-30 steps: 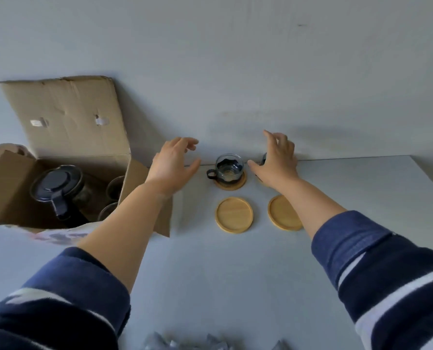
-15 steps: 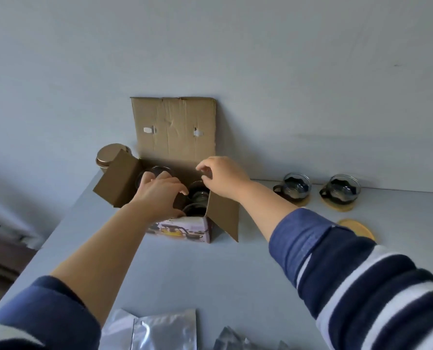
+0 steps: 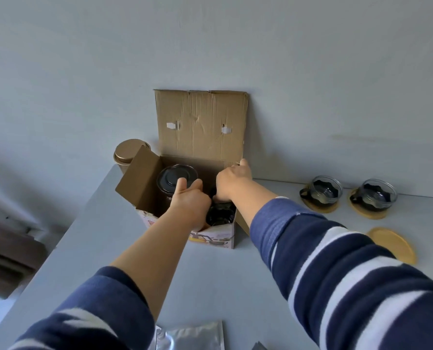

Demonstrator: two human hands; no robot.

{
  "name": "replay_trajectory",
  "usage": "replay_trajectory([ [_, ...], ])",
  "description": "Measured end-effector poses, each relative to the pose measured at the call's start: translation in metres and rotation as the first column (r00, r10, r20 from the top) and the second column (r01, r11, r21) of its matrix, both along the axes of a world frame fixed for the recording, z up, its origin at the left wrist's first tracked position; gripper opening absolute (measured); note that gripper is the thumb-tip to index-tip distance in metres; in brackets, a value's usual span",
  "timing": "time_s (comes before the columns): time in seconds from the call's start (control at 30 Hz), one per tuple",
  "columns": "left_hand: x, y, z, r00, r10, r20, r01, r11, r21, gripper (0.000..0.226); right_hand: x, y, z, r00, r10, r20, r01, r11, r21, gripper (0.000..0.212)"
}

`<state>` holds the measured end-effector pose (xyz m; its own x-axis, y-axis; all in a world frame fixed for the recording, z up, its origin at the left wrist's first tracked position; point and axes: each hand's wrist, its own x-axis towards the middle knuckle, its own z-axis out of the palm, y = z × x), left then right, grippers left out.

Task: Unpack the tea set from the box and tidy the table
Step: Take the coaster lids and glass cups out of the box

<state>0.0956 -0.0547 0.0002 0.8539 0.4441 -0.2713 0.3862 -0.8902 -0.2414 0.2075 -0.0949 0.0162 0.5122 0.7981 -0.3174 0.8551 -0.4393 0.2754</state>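
The open cardboard box (image 3: 200, 127) stands at the table's back edge with its lid flap against the wall. Inside it are a teapot with a dark lid (image 3: 171, 176) on the left and a dark glass cup (image 3: 220, 214) at the near right. My left hand (image 3: 190, 204) reaches down into the box between the teapot and that cup, with its fingertips near the lid. My right hand (image 3: 232, 180) is inside the far right corner, and its curled fingers are hidden over something dark. Two glass cups (image 3: 321, 192) (image 3: 374, 195) rest on wooden coasters at the right.
An empty wooden coaster (image 3: 392, 245) lies right of my right sleeve. A gold tin (image 3: 131, 152) stands behind the box's left flap. A silver foil bag (image 3: 192, 335) lies at the near edge. The table's left edge (image 3: 66, 238) drops off beside the box.
Both hands left the cups on the coasters and swung left to the box. Since half a second ago they have dropped from its rim down inside it.
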Motion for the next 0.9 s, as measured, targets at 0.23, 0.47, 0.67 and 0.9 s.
replay_trajectory([
  [0.23, -0.001, -0.005, -0.006, 0.994, 0.044, 0.103, -0.040, 0.998, -0.040, 0.020, 0.000, 0.012, -0.011, 0.993, -0.118, -0.009, 0.118, 0.993, -0.016, 0.038],
  [0.47, -0.001, -0.006, -0.008, 0.990, 0.053, 0.134, -0.047, 0.998, -0.051, 0.016, 0.000, 0.002, -0.017, 0.997, -0.073, 0.004, 0.071, 0.980, 0.186, 0.036],
  [0.67, -0.002, -0.006, -0.008, 0.979, 0.065, 0.195, -0.053, 0.996, -0.066, 0.009, -0.008, -0.009, -0.018, 0.997, -0.026, 0.070, -0.001, 0.934, 0.357, 0.052],
  [0.9, 0.002, -0.003, -0.009, 0.986, 0.071, 0.151, -0.063, 0.996, -0.057, 0.015, -0.003, -0.022, 0.003, 0.999, 0.002, -0.048, 0.024, 0.853, 0.522, 0.077],
])
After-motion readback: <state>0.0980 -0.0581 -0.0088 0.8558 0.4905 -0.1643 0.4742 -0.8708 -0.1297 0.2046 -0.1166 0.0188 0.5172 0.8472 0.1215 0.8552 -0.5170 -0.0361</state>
